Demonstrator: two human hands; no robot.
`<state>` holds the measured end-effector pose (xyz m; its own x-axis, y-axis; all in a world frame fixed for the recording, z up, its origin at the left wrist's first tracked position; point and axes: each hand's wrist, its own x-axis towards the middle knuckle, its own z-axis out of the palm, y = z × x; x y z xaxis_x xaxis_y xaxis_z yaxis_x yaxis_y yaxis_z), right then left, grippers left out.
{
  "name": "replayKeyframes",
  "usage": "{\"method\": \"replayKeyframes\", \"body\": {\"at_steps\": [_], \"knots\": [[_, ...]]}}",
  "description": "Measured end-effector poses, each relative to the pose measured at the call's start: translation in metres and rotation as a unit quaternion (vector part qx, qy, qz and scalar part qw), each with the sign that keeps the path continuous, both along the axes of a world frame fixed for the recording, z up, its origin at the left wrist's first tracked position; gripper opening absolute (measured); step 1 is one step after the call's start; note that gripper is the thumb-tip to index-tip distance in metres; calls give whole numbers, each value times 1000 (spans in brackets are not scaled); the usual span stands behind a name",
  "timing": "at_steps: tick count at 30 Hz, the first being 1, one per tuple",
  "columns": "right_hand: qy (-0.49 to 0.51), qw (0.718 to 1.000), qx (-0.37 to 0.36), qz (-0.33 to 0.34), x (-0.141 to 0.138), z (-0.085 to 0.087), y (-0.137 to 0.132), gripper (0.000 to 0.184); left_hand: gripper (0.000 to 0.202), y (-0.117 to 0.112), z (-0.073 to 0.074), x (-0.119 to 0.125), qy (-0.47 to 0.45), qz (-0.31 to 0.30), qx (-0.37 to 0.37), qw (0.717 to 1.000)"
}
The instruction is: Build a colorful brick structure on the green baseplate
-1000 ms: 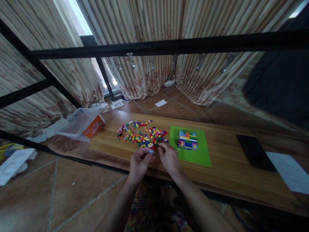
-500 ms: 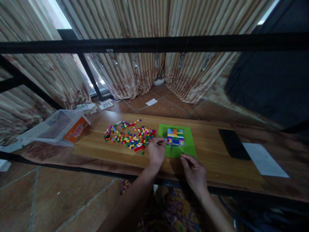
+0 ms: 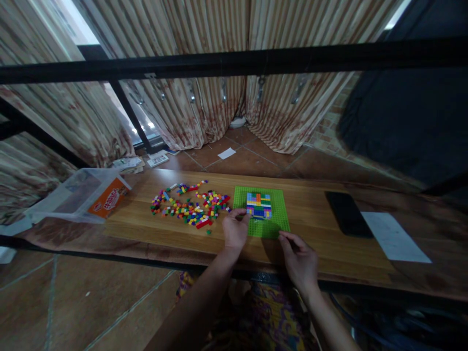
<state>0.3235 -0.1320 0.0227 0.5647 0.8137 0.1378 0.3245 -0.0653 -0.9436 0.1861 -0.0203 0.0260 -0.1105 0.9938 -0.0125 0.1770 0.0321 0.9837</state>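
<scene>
A green baseplate [image 3: 275, 222] lies on a wooden board [image 3: 314, 234] and carries a small multicoloured brick block [image 3: 259, 204]. My left hand [image 3: 235, 230] rests at the plate's left edge, fingers curled in a pinch near the block; what it holds is too small to make out. My right hand [image 3: 300, 260] lies at the plate's near right corner, fingers loosely bent, touching the board. A heap of small loose coloured bricks [image 3: 190, 207] is spread to the left of the plate.
A clear plastic tub with an orange label [image 3: 87, 196] lies tipped at the board's left end. A black phone [image 3: 347, 220] and a white sheet [image 3: 395, 236] lie at the right. A black metal bar [image 3: 234, 63] crosses overhead; striped curtains hang behind.
Both hands left the brick heap and went right to the green baseplate. The left hand carried a small piece to the block; the right hand settled at the plate's near corner.
</scene>
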Motion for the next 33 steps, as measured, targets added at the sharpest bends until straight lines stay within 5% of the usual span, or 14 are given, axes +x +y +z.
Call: {"method": "replayKeyframes", "body": {"at_steps": [8,19,27,33], "knots": [[-12,1000,24,-2,13,4,16,31,21,7,-5,-7,-1,-41,-23,999],[15,998,-52,31,22,3,83,44,16,21,0,-4,22,-26,-34,999],[22,998,-45,31,12,-10,93,41,13,14,14,2,113,-11,64,991],[32,996,-64,50,17,-12,94,43,15,13,13,-2,114,-35,53,992]]}}
